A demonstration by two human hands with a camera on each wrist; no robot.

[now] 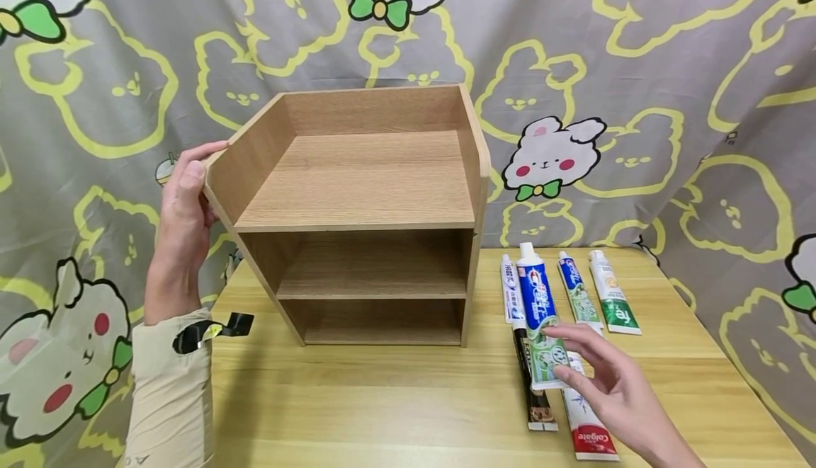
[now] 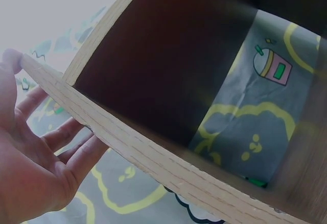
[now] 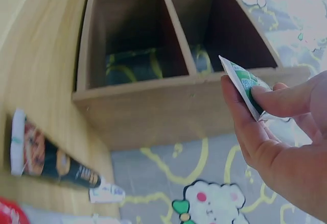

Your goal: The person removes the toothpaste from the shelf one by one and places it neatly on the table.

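A wooden desktop shelf (image 1: 370, 181) with an open top tray and two compartments below stands on the table. My left hand (image 1: 181, 224) holds the front edge of its left side panel (image 2: 127, 137), thumb on one face and fingers on the other. In my right hand (image 1: 615, 386) a blue, white and green toothpaste tube (image 1: 538, 305) is pinched near its flat end, cap pointing away. In the right wrist view, thumb and fingers press on that tube's flat end (image 3: 244, 86). The tube is raised above the other tubes, right of the shelf.
Several toothpaste tubes lie on the table (image 1: 370, 404) at the right: a black one (image 1: 538, 404), a red-and-white Colgate one (image 1: 589, 429), a blue-and-green one (image 1: 576, 291), a white-and-green one (image 1: 615, 298) and a slim white one (image 1: 508, 291). A patterned curtain (image 1: 408, 50) hangs behind.
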